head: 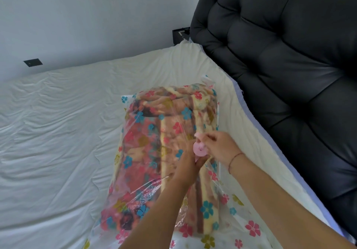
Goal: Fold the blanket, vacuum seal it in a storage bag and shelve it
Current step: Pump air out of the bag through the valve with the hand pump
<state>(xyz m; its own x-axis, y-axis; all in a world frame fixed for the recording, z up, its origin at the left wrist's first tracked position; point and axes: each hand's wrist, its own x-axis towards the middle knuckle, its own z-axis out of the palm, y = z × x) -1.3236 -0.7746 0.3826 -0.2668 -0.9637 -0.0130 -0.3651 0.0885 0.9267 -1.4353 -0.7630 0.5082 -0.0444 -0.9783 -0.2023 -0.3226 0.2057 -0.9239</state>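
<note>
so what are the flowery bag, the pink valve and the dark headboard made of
Bag: thin clear plastic film, glossy; it crinkles, catches glare, and the blanket shows through it. Valve: pink, likely hard moulded plastic, smooth with a soft sheen. Headboard: dark, padded, tufted upholstery with a matte look; woven fabric or faux leather, hard to tell.

Flower-printed clear bag (135,194), pink valve (199,149)

A home bedroom: a bed (67,133) with a rumpled white sheet fills the frame's left, a padded dark headboard (289,55) upper right.
</note>
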